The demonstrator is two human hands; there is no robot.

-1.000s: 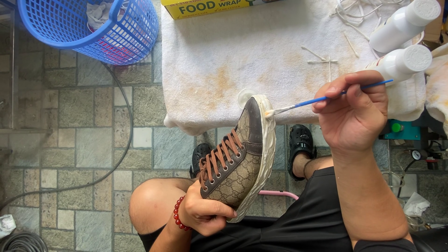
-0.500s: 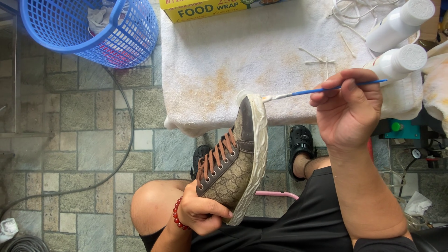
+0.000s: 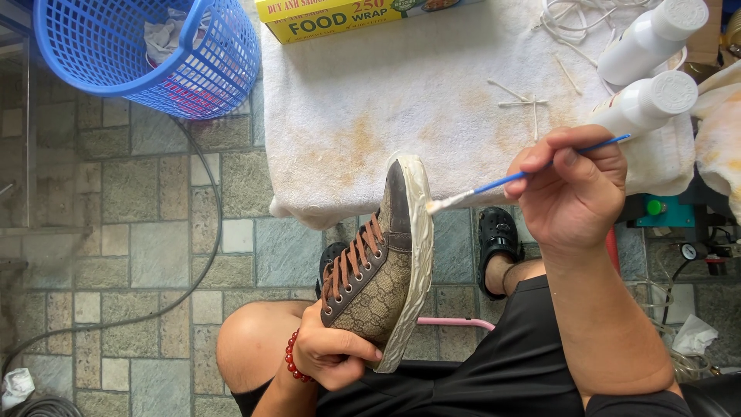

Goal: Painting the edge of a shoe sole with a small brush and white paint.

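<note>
My left hand point(image 3: 333, 353) grips the heel end of a brown patterned sneaker point(image 3: 377, 272) with brown laces and a cream sole, held toe-up above my knee. A red bead bracelet sits on that wrist. My right hand point(image 3: 573, 193) pinches a thin blue-handled brush point(image 3: 515, 179). Its pale bristle tip touches the cream sole edge near the toe.
A stained white towel point(image 3: 401, 100) covers the low table ahead. On it lie a yellow food-wrap box point(image 3: 355, 15), two white bottles point(image 3: 652, 69), cotton swabs point(image 3: 525, 99) and white laces. A blue plastic basket point(image 3: 147, 54) stands on the tiled floor at left, with a black cable beside it.
The shoe has turned a little so its sole faces the brush more. The brush tip has slid along the sole edge near the toe, and my right hand shifted slightly.
</note>
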